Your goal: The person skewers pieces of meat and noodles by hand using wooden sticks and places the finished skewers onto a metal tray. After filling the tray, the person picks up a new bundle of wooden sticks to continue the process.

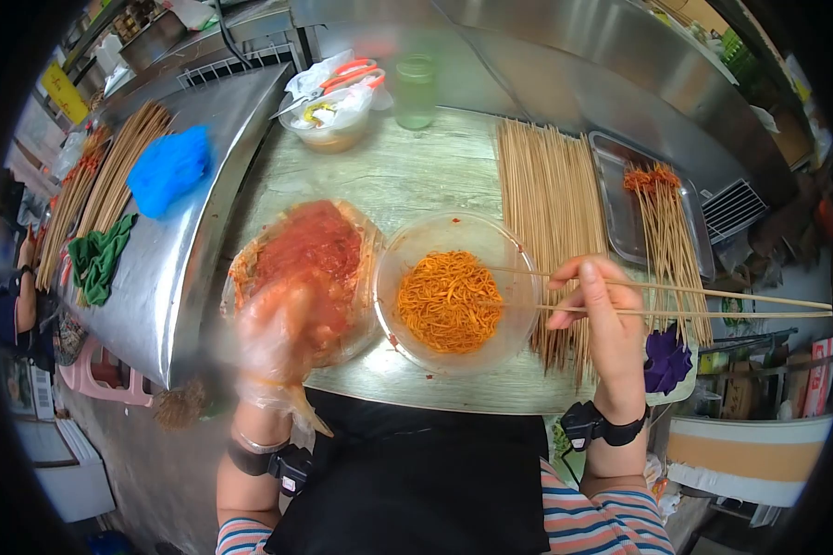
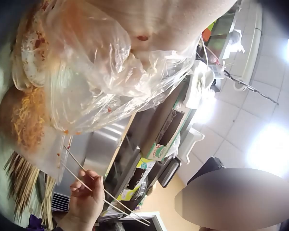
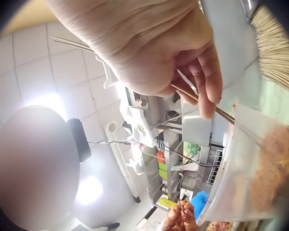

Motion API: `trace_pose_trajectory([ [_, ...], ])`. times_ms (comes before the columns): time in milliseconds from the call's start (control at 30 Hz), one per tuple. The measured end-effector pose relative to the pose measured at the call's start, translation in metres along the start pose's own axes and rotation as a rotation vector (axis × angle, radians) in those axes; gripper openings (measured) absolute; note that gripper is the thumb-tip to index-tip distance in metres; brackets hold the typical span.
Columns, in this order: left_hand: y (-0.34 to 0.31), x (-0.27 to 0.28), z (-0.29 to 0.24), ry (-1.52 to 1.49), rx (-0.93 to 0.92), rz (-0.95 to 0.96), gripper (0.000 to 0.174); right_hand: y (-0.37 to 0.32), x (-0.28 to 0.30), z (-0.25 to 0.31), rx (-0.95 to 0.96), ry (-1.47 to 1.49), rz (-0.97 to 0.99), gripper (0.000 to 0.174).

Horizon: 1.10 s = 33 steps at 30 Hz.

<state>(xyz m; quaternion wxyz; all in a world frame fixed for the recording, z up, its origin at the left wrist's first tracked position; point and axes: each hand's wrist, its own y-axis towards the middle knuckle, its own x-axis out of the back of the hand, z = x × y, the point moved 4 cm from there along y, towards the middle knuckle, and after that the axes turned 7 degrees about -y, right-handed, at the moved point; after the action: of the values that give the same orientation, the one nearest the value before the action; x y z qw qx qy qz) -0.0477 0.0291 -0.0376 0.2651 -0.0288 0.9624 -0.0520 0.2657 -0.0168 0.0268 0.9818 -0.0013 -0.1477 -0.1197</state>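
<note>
My right hand (image 1: 604,305) pinches two long thin bamboo skewers (image 1: 731,301) between thumb and fingers. Their far ends reach into a clear plastic tub (image 1: 518,239). Orange-red seasoned shreds (image 1: 449,301), thin like noodles, lie in the middle of that tub. My left hand (image 1: 273,328), in a loose clear plastic glove (image 2: 101,72), is over the near side of a plastic-lined container of red sauced food (image 1: 310,245). Blur and the crinkled glove hide how its fingers lie.
Bare skewers (image 1: 551,203) lie in a wide row right of the tub. A metal tray (image 1: 611,203) beyond bears skewers tipped with orange food (image 1: 652,178). Orange-handled scissors (image 1: 347,79) rest on a bowl (image 1: 329,139) at the back, beside a green jar (image 1: 415,92). A blue bag (image 1: 169,171) lies left.
</note>
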Motion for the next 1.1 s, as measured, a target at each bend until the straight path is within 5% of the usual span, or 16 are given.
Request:
trace_pose_trajectory([
  [600, -0.003, -0.015, -0.009, 0.005, 0.064, 0.056, 0.028, 0.014, 0.006, -0.021, 0.127, 0.345, -0.184, 0.037],
  [1100, 0.002, -0.060, 0.004, -0.242, 0.252, 0.328, 0.034, 0.012, 0.006, 0.020, 0.265, 0.581, -0.217, 0.036],
])
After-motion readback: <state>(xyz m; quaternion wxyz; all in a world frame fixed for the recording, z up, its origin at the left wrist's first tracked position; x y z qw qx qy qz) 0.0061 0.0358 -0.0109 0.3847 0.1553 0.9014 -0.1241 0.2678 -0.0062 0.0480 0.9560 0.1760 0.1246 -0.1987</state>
